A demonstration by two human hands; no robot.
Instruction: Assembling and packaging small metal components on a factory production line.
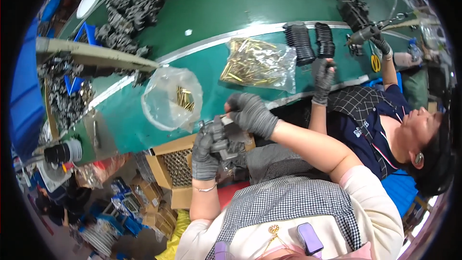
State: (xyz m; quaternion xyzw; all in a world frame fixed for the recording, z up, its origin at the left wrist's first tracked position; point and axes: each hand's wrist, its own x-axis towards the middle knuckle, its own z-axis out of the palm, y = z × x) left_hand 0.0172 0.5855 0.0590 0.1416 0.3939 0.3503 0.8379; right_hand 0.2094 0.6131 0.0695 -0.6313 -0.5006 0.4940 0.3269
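Holding grey part (219, 137) | green table (211, 74) — bagged brass pins (240, 65) | cartons (182, 199) nearby

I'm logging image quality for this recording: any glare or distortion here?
In the head view, the green table carries a bright glare patch; the clear bag shows white highlights; fisheye distortion bows the metal strip; black fills the corners.

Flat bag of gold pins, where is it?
In the head view, the flat bag lies on the green table, right of the round bag and left of the black stacks.
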